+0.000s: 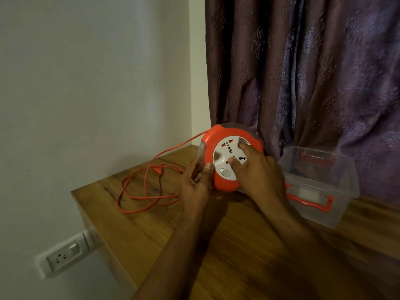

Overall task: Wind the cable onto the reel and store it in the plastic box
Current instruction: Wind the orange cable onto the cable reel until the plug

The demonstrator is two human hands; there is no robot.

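- Firmly, the left hand (195,180) gripped the orange reel's (229,156) edge above the wooden table (227,245).
- Its white socket face was pressed by right hand (257,169) fingers.
- Orange cable (138,191) lay loose at left; the clear plastic box (320,182) stood at right.

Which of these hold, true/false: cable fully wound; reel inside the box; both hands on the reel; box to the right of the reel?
1. The orange cable is fully wound. False: it lies in loose loops on the wooden table.
2. The reel is inside the plastic box. False: it stands on the table beside the box.
3. Left hand and right hand both touch the reel. True.
4. The box sits right of the reel. True.
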